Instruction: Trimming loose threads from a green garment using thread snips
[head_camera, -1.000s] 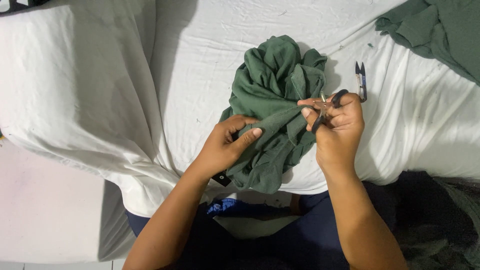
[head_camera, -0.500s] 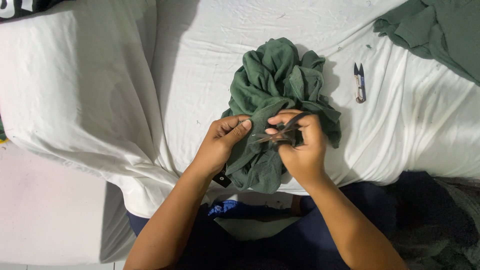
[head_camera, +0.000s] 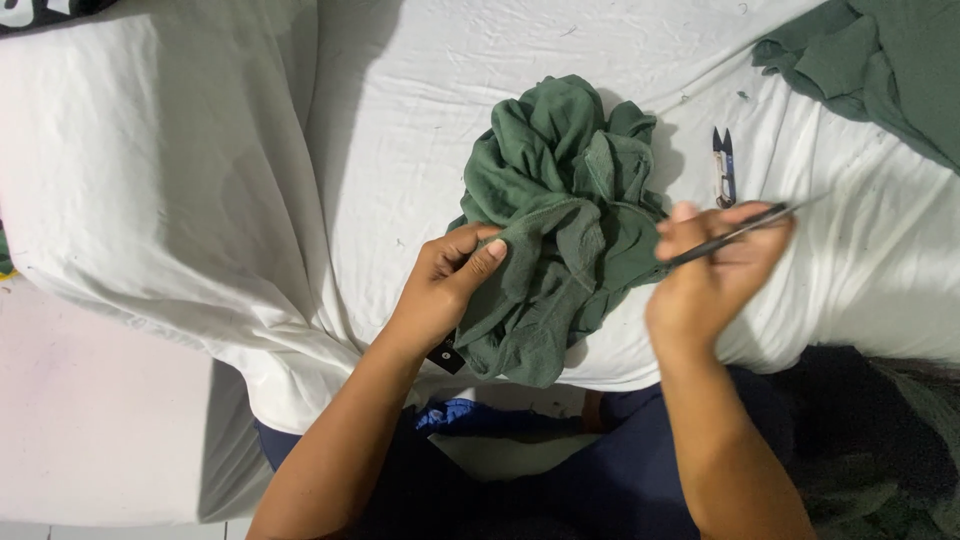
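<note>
A crumpled dark green garment (head_camera: 560, 210) lies on a white sheet (head_camera: 400, 120) in front of me. My left hand (head_camera: 445, 285) pinches a fold at the garment's lower left edge, thumb on top. My right hand (head_camera: 715, 275) is just right of the garment, blurred by motion, and holds a thin dark pointed tool (head_camera: 740, 230) that slants up to the right. A small black tag (head_camera: 443, 355) hangs off the garment below my left wrist.
Small blue-handled thread snips (head_camera: 724, 165) lie on the sheet just above my right hand. Another green garment (head_camera: 880, 60) is spread at the top right corner. A white bundle (head_camera: 150, 170) bulges at the left. My legs in dark blue are below.
My right hand went in to the garment's middle with the thin tool, then pulled back out to the right. My left hand kept its hold on the fold.
</note>
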